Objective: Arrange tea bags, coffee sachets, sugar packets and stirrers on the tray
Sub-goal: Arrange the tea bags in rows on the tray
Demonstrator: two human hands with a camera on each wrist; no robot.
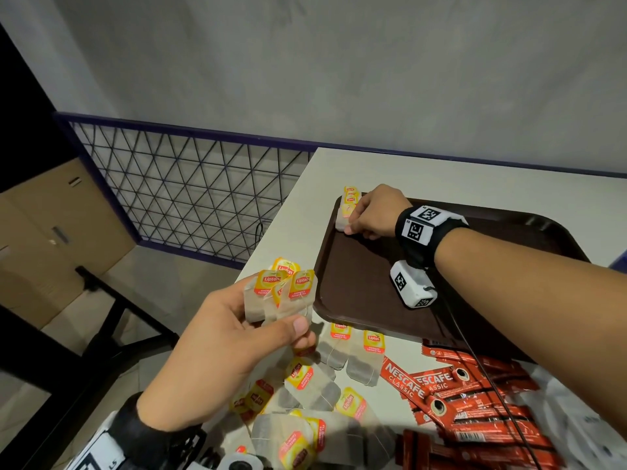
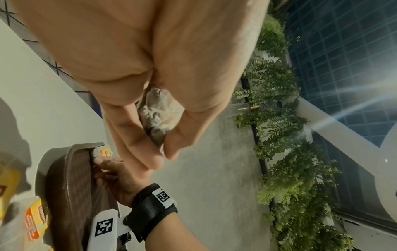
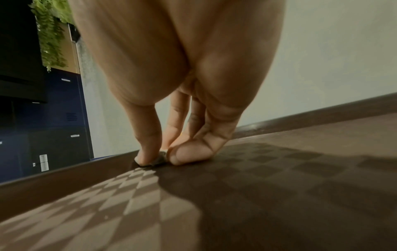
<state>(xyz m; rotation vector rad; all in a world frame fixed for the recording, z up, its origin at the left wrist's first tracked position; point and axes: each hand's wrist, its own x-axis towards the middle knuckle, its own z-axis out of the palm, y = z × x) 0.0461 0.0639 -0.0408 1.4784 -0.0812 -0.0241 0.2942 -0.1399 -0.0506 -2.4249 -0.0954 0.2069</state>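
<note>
My right hand point(image 1: 371, 213) is down in the far left corner of the brown tray point(image 1: 366, 286). Its thumb and fingers point(image 3: 189, 155) pinch the low end of a tea bag point(image 1: 342, 218) and press it on the tray floor, right by the rim. Two more tea bags point(image 1: 351, 195) lean on that rim just behind it. The rest of the tray is bare and flat, with lots of room to move. Its floor has a bumpy checker pattern, and its rim is smooth and curves up.

My left hand point(image 1: 234, 344) is in the air off the tray's near left corner. The thumb and fingers point(image 2: 137, 147) are curled round a small bunch of tea bags point(image 1: 281, 293) (thin soft paper, with yellow and red tags sticking up).

More loose tea bags point(image 1: 325, 391) lie in a messy pile on the white tabletop point(image 1: 298, 212) by its near edge, in front of the tray. Red coffee sticks point(image 1: 475, 401) (long, flat and shiny) lie in a heap just right of them, touching the tray's near rim. The tabletop's left edge is close to the tray, with only a thin strip between them.
</note>
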